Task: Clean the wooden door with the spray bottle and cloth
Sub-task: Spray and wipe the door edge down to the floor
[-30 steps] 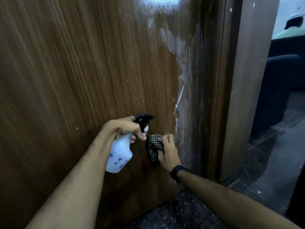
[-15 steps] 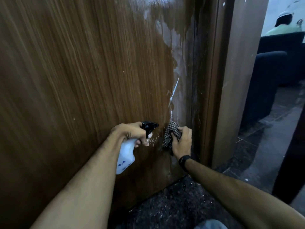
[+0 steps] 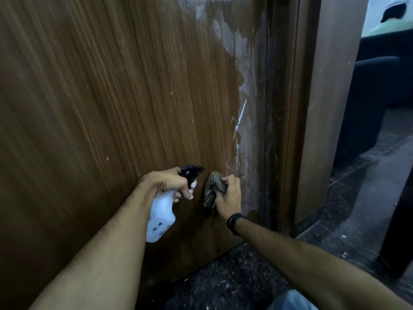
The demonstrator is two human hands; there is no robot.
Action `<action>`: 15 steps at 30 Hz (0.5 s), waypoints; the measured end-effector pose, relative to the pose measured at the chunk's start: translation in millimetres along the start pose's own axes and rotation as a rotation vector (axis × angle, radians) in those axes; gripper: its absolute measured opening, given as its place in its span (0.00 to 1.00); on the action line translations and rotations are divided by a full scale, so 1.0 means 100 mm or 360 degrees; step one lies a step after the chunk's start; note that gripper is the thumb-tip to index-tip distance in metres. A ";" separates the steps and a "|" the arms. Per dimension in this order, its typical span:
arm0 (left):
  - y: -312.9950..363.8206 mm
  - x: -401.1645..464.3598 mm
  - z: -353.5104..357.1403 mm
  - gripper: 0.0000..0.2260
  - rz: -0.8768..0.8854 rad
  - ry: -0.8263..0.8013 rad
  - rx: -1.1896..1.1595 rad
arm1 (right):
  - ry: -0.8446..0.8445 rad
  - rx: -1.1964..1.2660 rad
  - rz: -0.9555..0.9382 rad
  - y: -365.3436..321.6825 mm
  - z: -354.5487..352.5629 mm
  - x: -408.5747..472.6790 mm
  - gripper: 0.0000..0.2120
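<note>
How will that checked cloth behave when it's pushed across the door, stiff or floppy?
Probably floppy: the checked cloth is bunched in the right hand, with a loose end drooping below the fingers. Likely light, since a few fingers hold it against the wooden door. It may drag rather than slide where the whitish residue looks wet, though dampness can't be confirmed.

The scene is dim and warm-toned. Brighter daylight enters through the doorway (image 3: pixel 380 86) at upper right, and glare sheens the wet streak on the door (image 3: pixel 111 108) near its top edge. The door's left side smears with motion blur. Wide-angle distortion bends the frame edges, and the floor (image 3: pixel 234 283) is dark and grainy.
</note>
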State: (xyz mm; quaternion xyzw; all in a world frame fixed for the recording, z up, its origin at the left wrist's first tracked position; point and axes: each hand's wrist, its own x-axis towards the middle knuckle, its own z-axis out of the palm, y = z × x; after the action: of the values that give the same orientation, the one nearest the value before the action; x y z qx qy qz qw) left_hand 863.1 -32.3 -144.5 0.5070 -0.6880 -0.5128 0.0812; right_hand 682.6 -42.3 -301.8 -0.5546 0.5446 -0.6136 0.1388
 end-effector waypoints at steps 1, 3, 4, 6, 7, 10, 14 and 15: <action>-0.01 0.00 -0.01 0.13 -0.0001 -0.0013 0.0005 | 0.0118 0.0031 0.0020 -0.05 -0.01 0.09 0.12; -0.02 0.00 -0.02 0.13 -0.0004 -0.0028 0.0016 | 0.0320 0.0069 -0.0007 -0.20 -0.05 0.32 0.11; -0.03 0.02 -0.02 0.13 -0.0009 -0.0036 0.0022 | 0.0372 0.0057 -0.0066 -0.26 -0.08 0.43 0.11; -0.04 0.07 -0.01 0.13 -0.0013 -0.0057 0.0026 | 0.0380 -0.0002 -0.0213 -0.33 -0.12 0.53 0.11; -0.03 0.11 0.00 0.13 -0.0008 -0.0078 0.0029 | 0.0355 -0.0032 -0.0260 -0.32 -0.14 0.52 0.11; -0.02 0.21 0.05 0.13 -0.0002 -0.0119 0.0024 | 0.0243 -0.0105 -0.0203 -0.04 -0.13 0.27 0.11; 0.01 0.29 0.14 0.13 -0.0017 -0.0107 0.0025 | -0.0061 -0.0208 0.0195 0.42 -0.18 -0.03 0.09; 0.01 0.30 0.17 0.13 -0.0026 -0.0116 0.0023 | -0.0132 -0.0230 0.0268 0.46 -0.22 -0.03 0.09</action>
State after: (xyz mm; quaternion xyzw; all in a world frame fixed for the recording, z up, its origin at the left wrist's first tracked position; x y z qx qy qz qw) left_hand 838.0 -45.1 -163.7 0.4941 -0.6900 -0.5267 0.0483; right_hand 645.4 -45.0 -336.5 -0.5403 0.6260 -0.5354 0.1718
